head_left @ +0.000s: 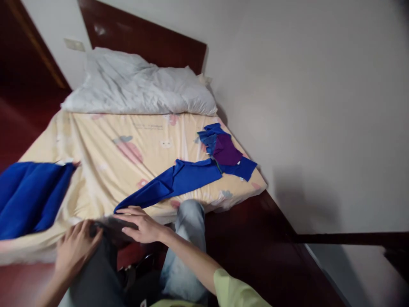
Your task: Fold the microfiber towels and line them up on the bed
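My left hand (76, 244) is low at the bed's front edge, its fingers bent over a dark grey cloth (110, 228) that is partly blurred and shadowed. What lies under the palm is hidden. To its right, my right hand (142, 225) reaches over the same dark cloth, thumb apart and fingers stretched out. Those fingertips lie by the narrow end of a long blue cloth piece (194, 177), which runs slantwise across the sheet. At its far end lie a purple cloth piece (226, 150) and more blue pieces (244, 168).
A folded blue cloth stack (33, 198) lies on the bed's left side. The patterned yellow sheet (153, 149) covers the mattress, and a white quilt (140, 87) is heaped by the brown headboard (143, 32). A wall (319, 106) borders the right; my jeans-clad knee (191, 217) touches the front.
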Tool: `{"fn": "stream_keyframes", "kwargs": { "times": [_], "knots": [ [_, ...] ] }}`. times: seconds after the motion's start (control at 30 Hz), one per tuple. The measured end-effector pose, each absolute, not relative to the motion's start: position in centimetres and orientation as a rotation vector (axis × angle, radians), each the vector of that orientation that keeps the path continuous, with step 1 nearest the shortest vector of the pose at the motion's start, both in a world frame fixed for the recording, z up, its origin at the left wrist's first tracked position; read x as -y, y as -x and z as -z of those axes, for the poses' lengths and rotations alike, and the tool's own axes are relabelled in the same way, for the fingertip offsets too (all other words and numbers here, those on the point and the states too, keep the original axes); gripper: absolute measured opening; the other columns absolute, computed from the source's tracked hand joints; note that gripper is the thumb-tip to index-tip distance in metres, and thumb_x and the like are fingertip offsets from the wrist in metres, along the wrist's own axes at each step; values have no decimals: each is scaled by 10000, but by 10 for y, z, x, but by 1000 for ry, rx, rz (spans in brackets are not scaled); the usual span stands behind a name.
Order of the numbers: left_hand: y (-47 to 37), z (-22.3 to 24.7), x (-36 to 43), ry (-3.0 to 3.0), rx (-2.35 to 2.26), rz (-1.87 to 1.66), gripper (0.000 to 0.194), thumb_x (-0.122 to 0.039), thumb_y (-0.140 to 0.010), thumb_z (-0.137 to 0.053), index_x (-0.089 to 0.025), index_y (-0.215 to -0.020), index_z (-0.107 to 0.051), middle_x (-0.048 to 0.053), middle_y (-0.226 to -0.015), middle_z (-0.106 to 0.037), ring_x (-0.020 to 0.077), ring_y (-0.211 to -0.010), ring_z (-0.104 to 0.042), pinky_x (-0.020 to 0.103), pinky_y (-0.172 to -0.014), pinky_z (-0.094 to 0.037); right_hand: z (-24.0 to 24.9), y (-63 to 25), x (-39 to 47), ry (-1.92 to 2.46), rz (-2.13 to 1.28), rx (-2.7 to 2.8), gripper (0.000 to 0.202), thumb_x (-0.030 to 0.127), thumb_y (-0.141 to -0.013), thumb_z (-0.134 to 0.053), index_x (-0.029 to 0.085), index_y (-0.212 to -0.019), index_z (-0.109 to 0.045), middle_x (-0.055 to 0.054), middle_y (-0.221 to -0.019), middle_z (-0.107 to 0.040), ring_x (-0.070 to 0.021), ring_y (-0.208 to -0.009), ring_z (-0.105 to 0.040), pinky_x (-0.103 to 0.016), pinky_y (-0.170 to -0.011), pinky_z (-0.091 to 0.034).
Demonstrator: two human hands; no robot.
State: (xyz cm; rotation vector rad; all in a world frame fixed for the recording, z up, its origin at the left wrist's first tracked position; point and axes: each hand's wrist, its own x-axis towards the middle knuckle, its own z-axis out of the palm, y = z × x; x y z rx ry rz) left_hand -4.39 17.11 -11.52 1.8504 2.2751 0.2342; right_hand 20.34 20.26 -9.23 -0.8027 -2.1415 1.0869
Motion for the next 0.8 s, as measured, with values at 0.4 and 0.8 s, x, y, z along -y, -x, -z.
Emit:
{"fn": "stream_keyframes", "kwargs": {
  "times": [0.4,0.8],
  "knots": [
    [45,124,-165,-2038,-2224,-316,378,-397,-947,-479,-191,-1198,-672,190,-1234,-697,400,-1229,-562,542,-1007,-416,161,-293,-211,1439,-800,1748,423,114,-922,-549,218,-1293,-726,-108,-1319,-687,-223,-1214,-648,-405,-1106,-517],
    [44,129,-163,-2232,-2070,-634,297,-303,-963,-461,-185,-1142,-667,142,-1178,-718,332,-1149,-615,462,-960,-464,188,-284,-252,1714,-241,1943,171,152,-941,-652,206,-1059,-765,-139,-1369,-651,-306,-1304,-525,-510,-1088,-453]
  ]
}}
